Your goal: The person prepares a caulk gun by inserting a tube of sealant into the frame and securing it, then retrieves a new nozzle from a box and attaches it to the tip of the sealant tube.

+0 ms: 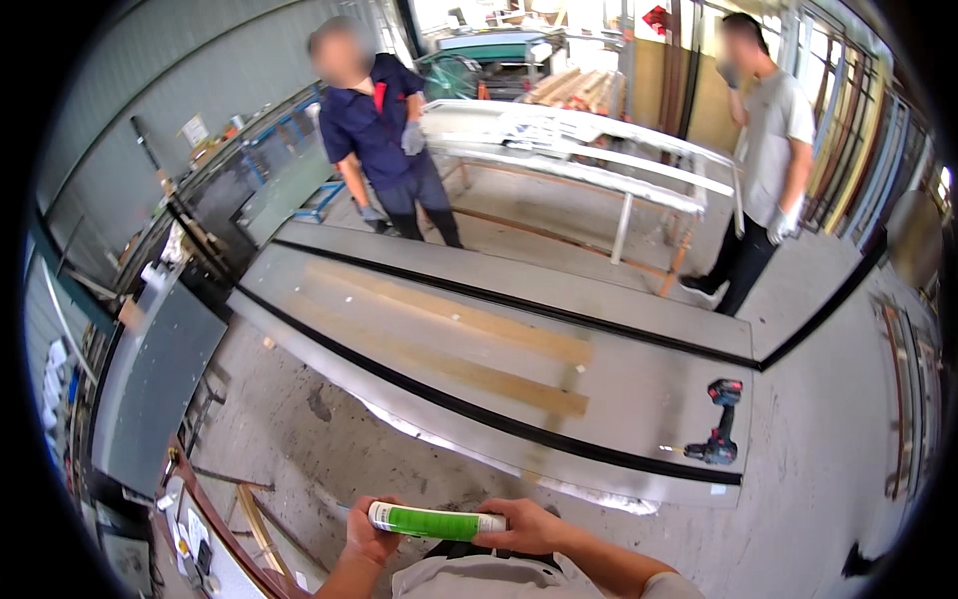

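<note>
A green and white sealant cartridge lies sideways in front of my body, held at both ends. My left hand is closed around its left end. At the other end, my right hand grips the tube with the thumb and fingers. Beyond my hands stretches a long grey panel with two black strips along its length. A black cordless drill with a bit fitted lies near the panel's right end.
One person in dark blue stands behind the panel, another in a grey shirt at the far right. White frames rest on a rack at the back. A dark worktable stands left; a cluttered tabletop is near my left.
</note>
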{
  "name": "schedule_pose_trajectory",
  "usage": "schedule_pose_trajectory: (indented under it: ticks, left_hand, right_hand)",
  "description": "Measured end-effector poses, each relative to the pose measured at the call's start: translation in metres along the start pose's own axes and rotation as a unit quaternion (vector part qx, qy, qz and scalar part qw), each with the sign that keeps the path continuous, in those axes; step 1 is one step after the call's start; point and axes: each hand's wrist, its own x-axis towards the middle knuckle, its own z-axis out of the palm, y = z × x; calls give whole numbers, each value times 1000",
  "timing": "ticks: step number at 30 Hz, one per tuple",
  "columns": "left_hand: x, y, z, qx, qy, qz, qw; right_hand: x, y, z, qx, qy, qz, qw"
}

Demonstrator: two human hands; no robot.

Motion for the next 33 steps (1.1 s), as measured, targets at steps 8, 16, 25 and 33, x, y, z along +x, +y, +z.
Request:
schedule_pose_trajectory:
  ticks: [8, 16, 25, 33]
  left_hand:
    - [27, 83, -67, -75, 16, 48, 996]
    - [57, 212, -122, -75, -28, 121, 989]
    - [55, 373, -194, -165, -173, 275, 931]
    - [101, 502, -222, -206, -152, 368, 894]
  right_hand:
    - [103, -42, 55, -262, -9, -103, 959]
    - [270, -79, 139, -236, -196, -50, 950]
    - [432, -167, 255, -10, -205, -168, 964]
    - [587, -196, 330, -77, -182, -265, 944]
